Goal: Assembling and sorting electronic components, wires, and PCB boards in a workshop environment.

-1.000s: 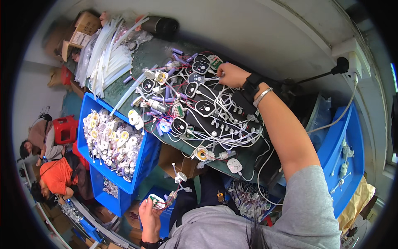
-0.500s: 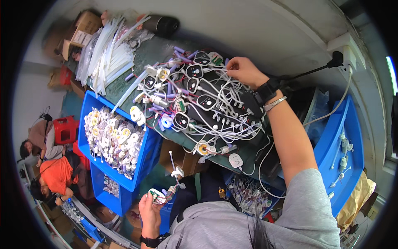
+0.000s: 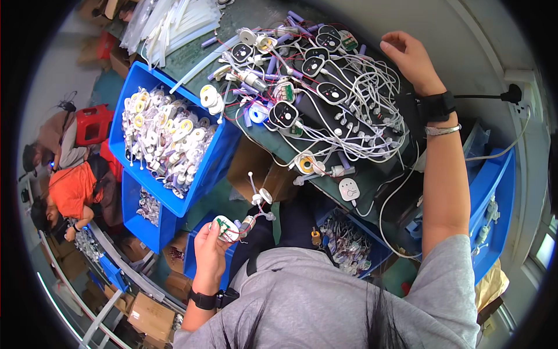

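My left hand (image 3: 211, 253) pinches a white plastic device casing (image 3: 228, 228) with a green circuit board exposed. Thin wires run from it to a small cylindrical motor and a white stem with round discs (image 3: 265, 195), hanging just beyond the hand. My right hand (image 3: 408, 58) is lifted beside the wall, past the far right end of a cable bundle. Its fingers are bent, apart from the thumb, with nothing visible between them. Nearest to it lie white charging cables (image 3: 372, 87), plugged into several black-faced control units (image 3: 332, 93).
A blue bin (image 3: 185, 202) full of small white parts stands left of the green table (image 3: 244, 14). White plastic strips (image 3: 180, 26) lie at the far left. A white unit (image 3: 349, 189) rests near the table's front edge. Two people sit far left; a blue tray (image 3: 501, 232) stands right.
My right hand has left the cables and moved right toward the wall, its fingers loosening. My left hand still holds the casing. The whole view has shifted.
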Motion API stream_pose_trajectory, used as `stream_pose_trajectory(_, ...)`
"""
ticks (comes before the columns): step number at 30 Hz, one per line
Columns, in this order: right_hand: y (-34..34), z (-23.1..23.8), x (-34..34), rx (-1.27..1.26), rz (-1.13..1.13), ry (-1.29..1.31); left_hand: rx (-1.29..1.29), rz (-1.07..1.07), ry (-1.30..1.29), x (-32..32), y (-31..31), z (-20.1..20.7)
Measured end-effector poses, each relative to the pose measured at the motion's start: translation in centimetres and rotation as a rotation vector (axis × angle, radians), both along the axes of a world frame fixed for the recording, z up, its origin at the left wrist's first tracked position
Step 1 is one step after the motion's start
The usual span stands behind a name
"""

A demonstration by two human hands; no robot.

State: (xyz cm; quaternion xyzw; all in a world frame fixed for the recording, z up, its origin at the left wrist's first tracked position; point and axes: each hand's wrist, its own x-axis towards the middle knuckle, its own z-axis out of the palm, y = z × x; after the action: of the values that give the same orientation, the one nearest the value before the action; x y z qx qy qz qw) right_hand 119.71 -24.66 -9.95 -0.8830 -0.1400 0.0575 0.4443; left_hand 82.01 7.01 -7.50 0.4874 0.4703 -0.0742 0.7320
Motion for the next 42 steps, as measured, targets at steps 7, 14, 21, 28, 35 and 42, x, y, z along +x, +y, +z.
stream_pose_trajectory(7, 4.7, 10.0, -5.8, -0.105, 0.050, -0.268, -0.030, -0.004, -0.015, -1.6, 1.5, -0.6)
stream_pose_trajectory(14, 5.4, 14.3, -12.5, -0.013, -0.052, -0.296, -0.058, -0.056, -0.060, -3.0, 3.6, -0.5)
stream_pose_trajectory(21, 5.9, 18.8, -21.1, -0.293, 0.011, -0.434, -0.082, -0.068, -0.061, -5.5, 6.5, -1.2)
stream_pose_trajectory(28, 7.1, 19.3, -29.0, -0.322, -0.001, -0.580, -0.055, -0.066, -0.066, -8.0, 8.7, -1.3)
stream_pose_trajectory(35, 6.5, 17.1, -32.8, -0.254, -0.058, -0.360, -0.052, -0.050, -0.067, -9.9, 9.9, -1.4)
stream_pose_trajectory(42, 8.1, 13.5, -33.7, -0.298, -0.117, -0.153, -0.007, -0.059, -0.066, -11.9, 10.2, -1.5)
